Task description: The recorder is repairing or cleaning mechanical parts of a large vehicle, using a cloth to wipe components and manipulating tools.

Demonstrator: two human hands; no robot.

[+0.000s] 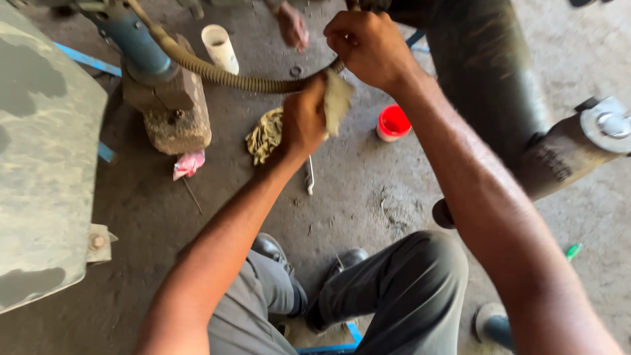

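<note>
A ribbed, dirty flexible hose (223, 75) runs from a blue fitting (135, 39) at upper left across to the middle. My left hand (303, 121) is closed on a yellowish rag (336, 98) wrapped against the hose. My right hand (369, 47) grips the hose end just to the right and above it. More of the rag, or a second one (264, 137), hangs or lies below my left hand. Another person's hand (292, 26) shows at the top.
A wooden block (179, 118) supports the blue fitting. A white tube (220, 47), a red cup (393, 123), a pink scrap (188, 164) and a metal tool (309, 176) lie on the concrete floor. A grey panel (46, 158) fills the left, dark machinery (486, 79) the right.
</note>
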